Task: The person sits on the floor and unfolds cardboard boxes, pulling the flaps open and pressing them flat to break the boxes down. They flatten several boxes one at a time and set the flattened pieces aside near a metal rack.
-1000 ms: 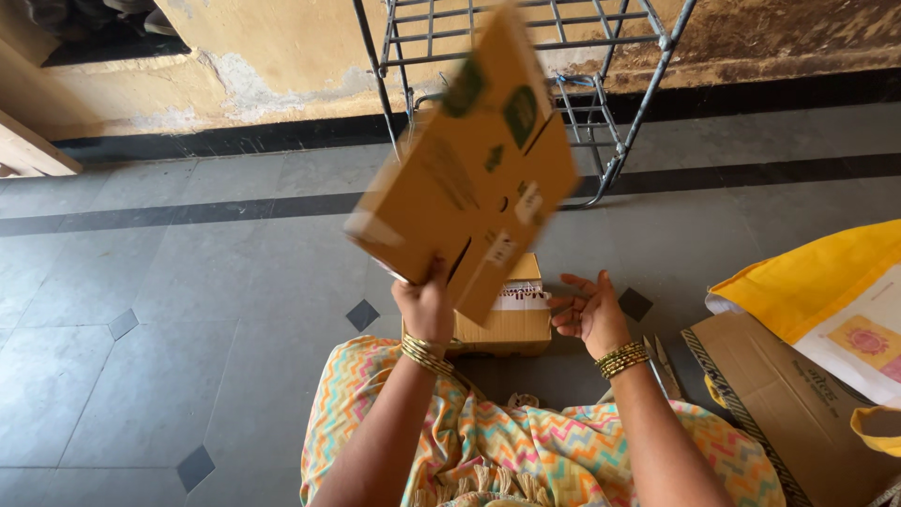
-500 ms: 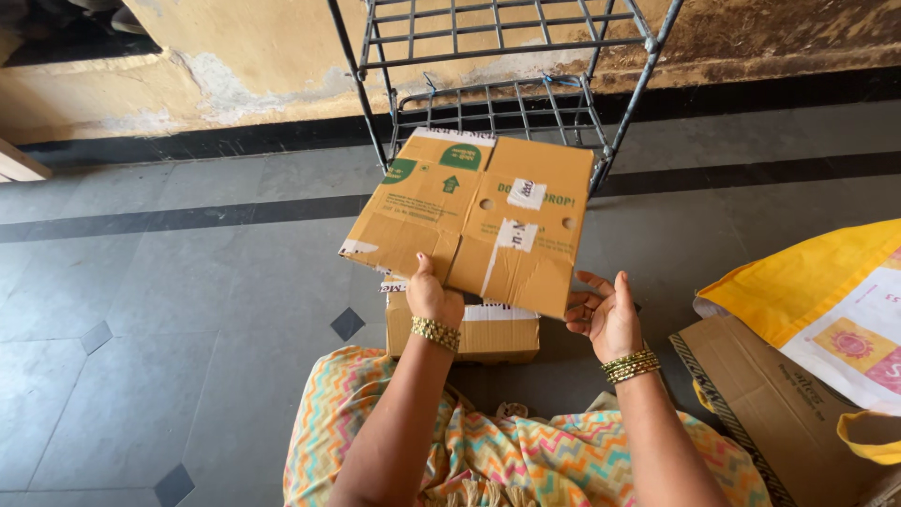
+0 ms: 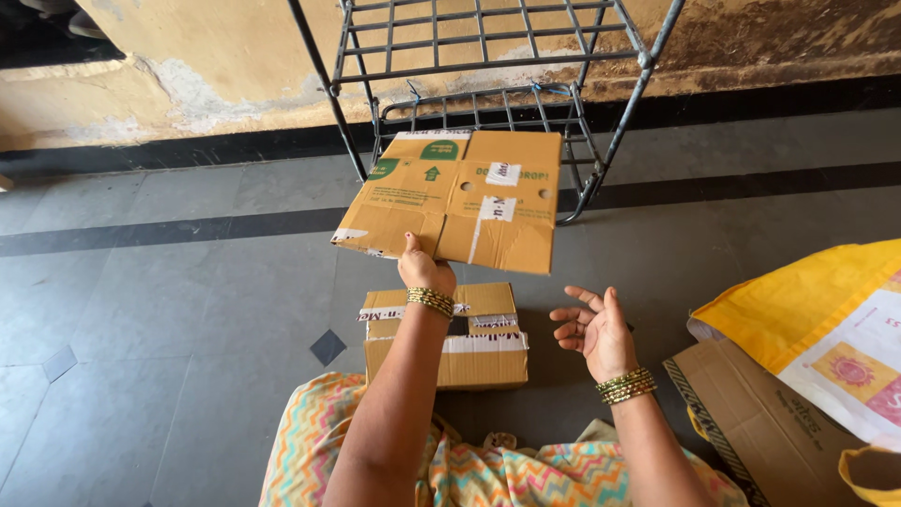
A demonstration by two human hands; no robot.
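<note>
Right hand [image 3: 597,330] released flattened carton [image 3: 455,199], now open; left hand [image 3: 424,272] grips it above taped box [image 3: 446,336].

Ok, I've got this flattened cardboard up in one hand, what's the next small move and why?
Probably bring the open right hand up to the flattened box's near right edge. Only the left hand pinches it, at the middle of the near edge, so the wide sheet hangs unsupported above the taped box on the floor.

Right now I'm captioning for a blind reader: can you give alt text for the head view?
The left hand holds up a flattened cardboard box by its near edge, while the right hand hovers open and empty. Below sits a taped carton on the grey tiled floor, with a metal rack behind.
</note>
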